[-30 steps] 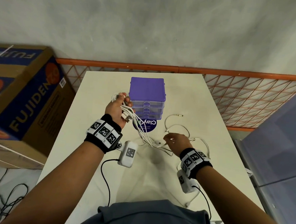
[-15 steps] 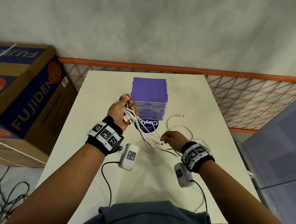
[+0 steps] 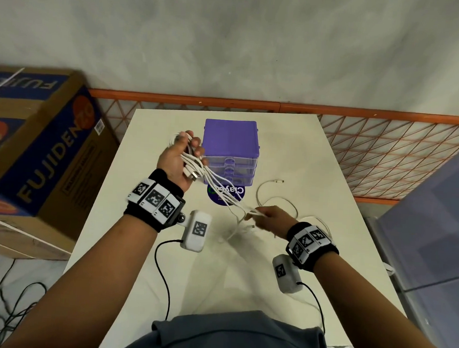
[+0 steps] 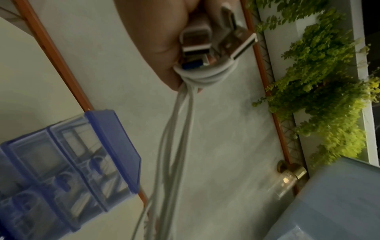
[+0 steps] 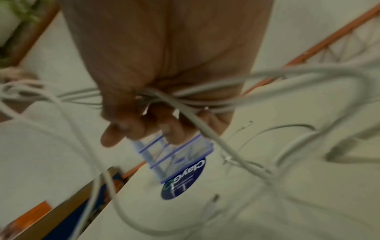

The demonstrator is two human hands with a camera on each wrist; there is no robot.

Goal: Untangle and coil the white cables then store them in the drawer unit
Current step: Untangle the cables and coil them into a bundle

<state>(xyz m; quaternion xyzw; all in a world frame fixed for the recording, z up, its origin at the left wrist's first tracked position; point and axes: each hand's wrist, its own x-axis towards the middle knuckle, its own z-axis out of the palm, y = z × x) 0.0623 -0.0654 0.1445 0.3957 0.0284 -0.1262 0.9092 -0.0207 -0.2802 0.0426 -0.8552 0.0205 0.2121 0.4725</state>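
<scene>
My left hand (image 3: 182, 161) is raised beside the purple drawer unit (image 3: 230, 147) and grips a coiled bunch of white cables (image 3: 194, 166), USB plugs (image 4: 197, 43) poking out of the fist. Several strands (image 3: 228, 198) run taut from it down to my right hand (image 3: 270, 219), which grips them just above the white table (image 3: 148, 249). The right wrist view shows the strands (image 5: 185, 97) bunched under curled fingers. More loose white cable (image 3: 272, 200) lies looped on the table to the right of the unit. All three drawers look shut.
A round blue sticker (image 3: 225, 196) lies on the table in front of the unit. A large cardboard box (image 3: 33, 148) stands on the floor to the left. An orange mesh fence (image 3: 385, 156) runs behind the table, and a grey-blue cabinet (image 3: 440, 229) stands at the right.
The right hand has slid along the strands, first toward the left hand and then back right, pulling them taut. The left hand keeps its grip on the coil, lifted slightly.
</scene>
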